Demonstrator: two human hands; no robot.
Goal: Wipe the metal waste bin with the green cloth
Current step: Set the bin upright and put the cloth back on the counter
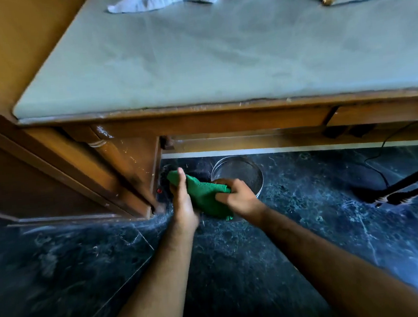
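Observation:
A round metal mesh waste bin stands on the dark marble floor just in front of the bed frame, seen from above. The green cloth stretches between both hands at the bin's near-left side. My left hand pinches the cloth's far-left corner, thumb up. My right hand grips the cloth's right end and rests at the bin's near rim, hiding that part of the bin.
A wooden bed frame with a grey mattress overhangs the bin. The bed's leg stands left of my hands. A black cable and dark tripod legs lie to the right.

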